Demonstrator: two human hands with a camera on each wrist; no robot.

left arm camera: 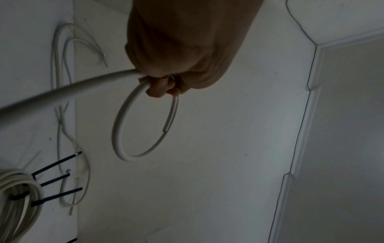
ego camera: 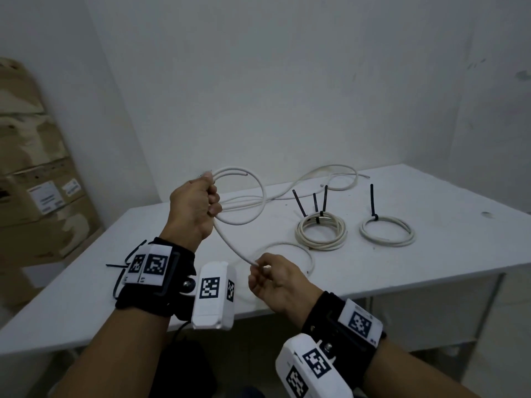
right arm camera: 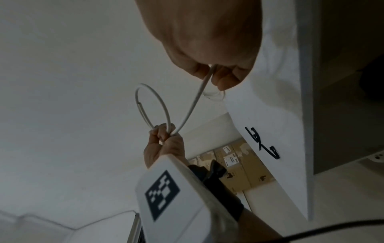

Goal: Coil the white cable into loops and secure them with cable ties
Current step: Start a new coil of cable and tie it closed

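My left hand (ego camera: 198, 205) is raised above the white table (ego camera: 431, 254) and grips a loop of white cable (ego camera: 258, 196), fist closed round the crossing; the same loop (left arm camera: 122, 131) hangs from the fist in the left wrist view. From the fist the cable runs down and right to my right hand (ego camera: 267, 275), which pinches it between thumb and fingers (right arm camera: 220, 77). Past the right hand the cable curves on over the table. Loose black cable ties (ego camera: 117, 268) lie by my left wrist.
Two finished white coils lie on the table, one (ego camera: 320, 232) with three black tie tails, one (ego camera: 386, 231) with a single tail. More loose white cable (ego camera: 330, 175) lies at the table's back by the wall. Cardboard boxes (ego camera: 37, 182) stand at left.
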